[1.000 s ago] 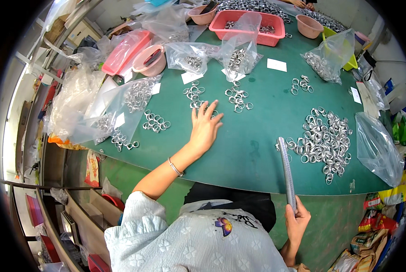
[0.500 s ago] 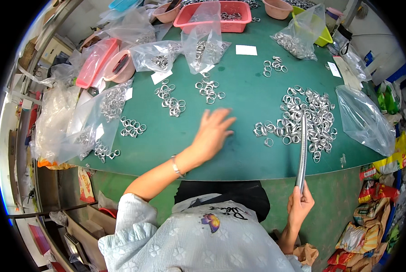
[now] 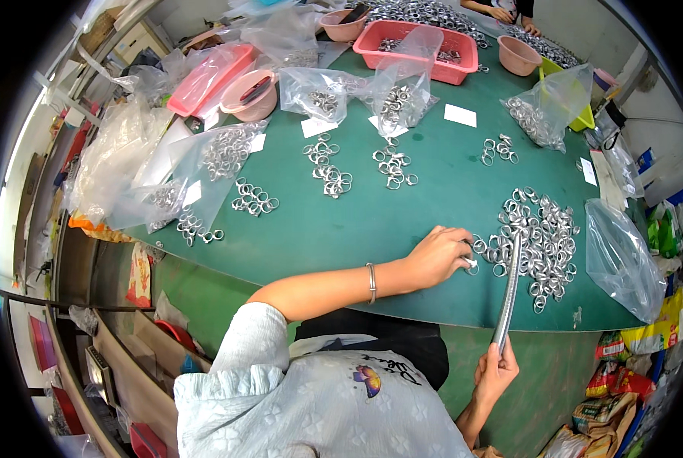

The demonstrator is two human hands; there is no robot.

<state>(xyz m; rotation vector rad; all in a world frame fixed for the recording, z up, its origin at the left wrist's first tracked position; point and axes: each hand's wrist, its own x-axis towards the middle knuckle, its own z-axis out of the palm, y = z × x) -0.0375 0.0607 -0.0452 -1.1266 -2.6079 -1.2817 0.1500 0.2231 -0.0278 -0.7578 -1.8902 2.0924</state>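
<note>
My right hand (image 3: 497, 371) grips the lower end of a long tapered metal ring mandrel (image 3: 508, 294) just beyond the table's near edge. The mandrel's tip reaches over a large pile of silver rings (image 3: 551, 244) on the right of the green table (image 3: 295, 237). At the pile's left edge, the fingers of my left hand (image 3: 439, 258) are curled and pinched on a silver ring (image 3: 470, 265), partly hidden by the fingertips. Smaller groups of rings lie farther left, including one cluster (image 3: 332, 182) and another cluster (image 3: 393, 169).
Plastic bags of rings, such as one bag (image 3: 322, 88), stand along the back with white paper slips (image 3: 460, 115). A pink basket (image 3: 469, 70) and a round pink bowl (image 3: 238, 107) hold items. A flat clear bag (image 3: 624, 256) lies right. Another person's hand (image 3: 502, 14) shows at the far side.
My left hand has moved right, from the open table middle to the pile's left edge, and its spread fingers have closed. The view has shifted; the mandrel stays in my right hand.
</note>
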